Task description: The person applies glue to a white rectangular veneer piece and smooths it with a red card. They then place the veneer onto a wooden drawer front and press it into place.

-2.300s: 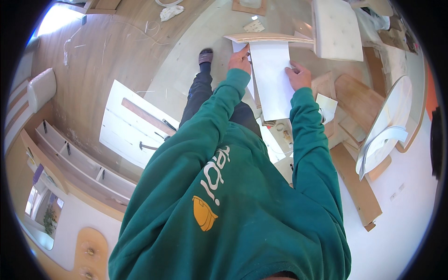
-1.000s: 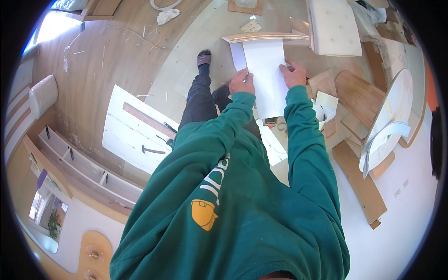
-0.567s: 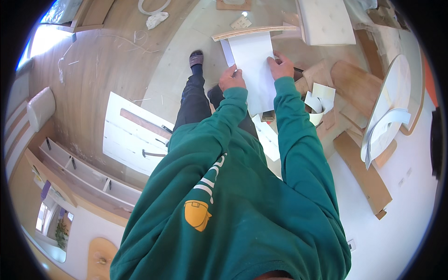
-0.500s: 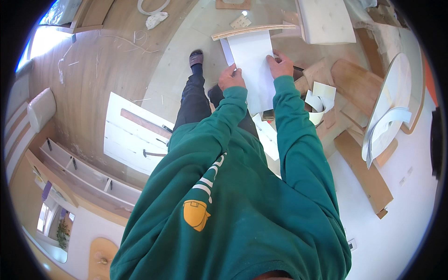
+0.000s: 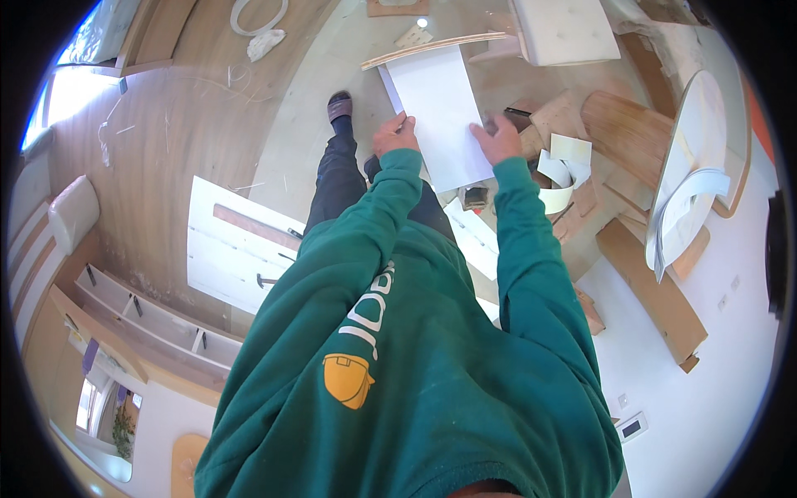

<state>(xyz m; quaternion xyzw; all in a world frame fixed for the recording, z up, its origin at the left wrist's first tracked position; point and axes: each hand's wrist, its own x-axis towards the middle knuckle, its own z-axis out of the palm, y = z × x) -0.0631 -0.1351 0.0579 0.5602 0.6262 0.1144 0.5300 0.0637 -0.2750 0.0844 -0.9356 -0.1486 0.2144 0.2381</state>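
Note:
A white panel [image 5: 440,120] lies in front of me, its far end meeting a slightly curved board [image 5: 432,50] with a pale wood edge. My left hand [image 5: 396,135] is at the panel's left edge, thumb and finger pressed together; whatever they pinch is too small to make out. Beside the right edge is my right hand [image 5: 498,141], a little blurred. Its thumb points to the panel, apart from the fingers, and no held thing shows in it.
Rolled white edging strip [image 5: 558,199] and wood offcuts [image 5: 564,116] lie right of the panel. A brown board [image 5: 652,290] and a white rounded panel [image 5: 689,158] lie farther right. On the left are a white board [image 5: 224,274] and a hammer [image 5: 267,281]. An upholstered white piece [image 5: 569,33] stands beyond.
Both hands have shifted: the left moved left along the panel's edge, and the right loosened from the right edge. The panel shows slightly lower and farther left in view.

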